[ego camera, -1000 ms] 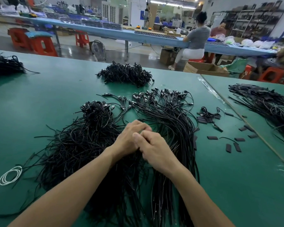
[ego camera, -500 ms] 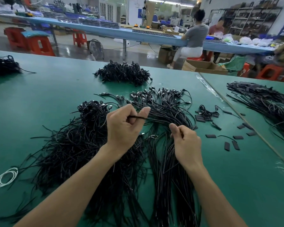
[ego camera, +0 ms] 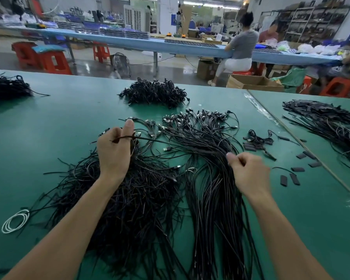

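On the green table (ego camera: pixel 59 122) lie two big heaps of black cables. My left hand (ego camera: pixel 114 150) is above the tangled left heap (ego camera: pixel 129 199) and pinches the end of a single black cable (ego camera: pixel 170 143) that stretches to the right. My right hand (ego camera: pixel 248 170) is over the straighter right bundle (ego camera: pixel 210 188), whose plugs fan out at the far end. Its fingers are curled and pinch the same cable near the bundle, as far as the blur lets me see.
Another black cable pile (ego camera: pixel 154 92) lies further back, one more at the far left (ego camera: pixel 6 88). Short black sleeve pieces (ego camera: pixel 289 178) are scattered right of the bundle. A white cable coil (ego camera: pixel 15 221) lies at the left. A neighbouring table holds more cables (ego camera: pixel 323 120). People sit at a blue bench (ego camera: pixel 241 49) behind.
My hands were together over the heaps, then drew apart. The left hand has gone left and away with the cable end; the right hand has gone right, and the cable is stretched between them.
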### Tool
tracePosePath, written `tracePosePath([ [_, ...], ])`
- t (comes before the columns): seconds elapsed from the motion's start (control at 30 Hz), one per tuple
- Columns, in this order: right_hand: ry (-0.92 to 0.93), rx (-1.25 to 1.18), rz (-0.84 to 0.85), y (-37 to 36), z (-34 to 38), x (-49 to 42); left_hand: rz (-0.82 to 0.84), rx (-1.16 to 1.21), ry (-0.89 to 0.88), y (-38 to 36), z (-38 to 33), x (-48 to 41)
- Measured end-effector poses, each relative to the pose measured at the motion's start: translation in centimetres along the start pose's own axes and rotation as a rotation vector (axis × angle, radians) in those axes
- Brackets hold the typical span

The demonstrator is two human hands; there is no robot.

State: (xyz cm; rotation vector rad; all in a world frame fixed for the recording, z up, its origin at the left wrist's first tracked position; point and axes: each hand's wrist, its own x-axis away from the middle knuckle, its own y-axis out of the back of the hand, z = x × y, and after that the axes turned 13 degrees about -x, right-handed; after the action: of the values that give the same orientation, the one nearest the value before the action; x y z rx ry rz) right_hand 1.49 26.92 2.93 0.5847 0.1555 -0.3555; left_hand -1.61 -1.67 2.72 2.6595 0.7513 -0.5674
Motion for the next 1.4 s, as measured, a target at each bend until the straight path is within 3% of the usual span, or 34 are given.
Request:
tracePosePath([
  [0.1,-0.076,0.280,0.276,-0.7,0.1,0.9,-0.004,-0.260,-0.415,-0.2,-1.3,0.1],
  [0.2,0.091,0.025,0.319,-1.6,3.0,2.4,0.104,-0.584,-0.631,-1.0,-2.2,1.2],
  [0.3,0.207,-0.226,0.423,-2.5,6.5,4.3,0.195,-0.786,-0.593,-2.0,-2.4,2.7],
  [0.43,0.170,-0.149,0.574,-3.3,7.8,4.9,0.245,-0.846,-0.583,-2.8,-2.3,3.8],
  [0.57,0.230,-0.246,0.335,-2.9,6.9,4.5,0.250,-0.691,-0.548,-2.3,-1.6,3.0],
  [0.7,0.155,-0.350,0.081,-2.2,4.7,2.9,0.199,-0.379,-0.398,-1.2,-1.5,1.3],
  [0.83,0.130,-0.306,-0.020,-1.8,3.0,1.8,0.125,-0.504,-0.528,-0.5,-1.9,0.6],
  [0.97,0.110,0.005,0.211,-1.9,2.1,1.8,0.448,-0.620,-0.464,-0.9,-1.4,1.1],
  [1.03,0.069,-0.032,0.381,-2.2,2.2,2.1,0.598,-0.644,-0.416,-1.1,-0.8,1.9],
  [1.1,0.032,-0.152,0.450,-2.6,2.5,2.5,0.646,-0.644,-0.415,-1.2,-0.5,2.6],
  [1.27,0.214,-0.230,0.307,-2.3,3.0,2.7,0.712,-0.602,-0.374,-0.8,0.7,3.3],
  [1.4,0.212,-0.284,0.159,-2.4,3.0,2.5,0.719,-0.532,-0.292,-0.2,0.8,3.6],
])
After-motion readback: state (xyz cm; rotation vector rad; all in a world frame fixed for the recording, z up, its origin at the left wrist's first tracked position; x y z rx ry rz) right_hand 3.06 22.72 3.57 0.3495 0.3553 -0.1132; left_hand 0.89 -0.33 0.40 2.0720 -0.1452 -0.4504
